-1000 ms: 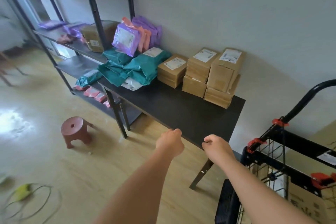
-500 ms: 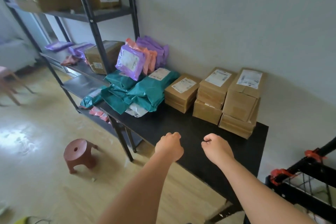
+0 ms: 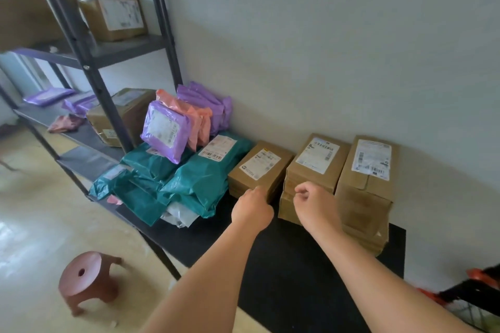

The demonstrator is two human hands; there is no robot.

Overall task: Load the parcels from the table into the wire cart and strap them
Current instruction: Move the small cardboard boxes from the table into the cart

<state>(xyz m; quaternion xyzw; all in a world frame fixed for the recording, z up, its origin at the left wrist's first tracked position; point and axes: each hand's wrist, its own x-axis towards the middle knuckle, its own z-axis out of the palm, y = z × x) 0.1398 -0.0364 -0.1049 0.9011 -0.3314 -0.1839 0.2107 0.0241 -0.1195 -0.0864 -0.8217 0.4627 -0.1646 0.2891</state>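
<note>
1. Parcels (image 3: 316,167) in brown cardboard stand in three stacks along the back edge of the table (image 3: 297,292), by the wall.
2. Teal mailer bags (image 3: 200,184) are heaped on the table's left end, with purple bags (image 3: 165,130) leaning on top.
3. The left hand (image 3: 251,208) is clenched and empty above the table, at the lowest stack's front corner; I cannot tell whether it touches.
4. The right hand (image 3: 316,208) is clenched and empty above the table, before the middle stack.
5. A corner of the wire cart (image 3: 476,292) shows beyond the table's right end.

Pale wall (image 3: 324,35); glossy floor (image 3: 40,224); dark metal shelving (image 3: 89,67); black table (image 3: 297,292); reddish stool (image 3: 86,278).
</note>
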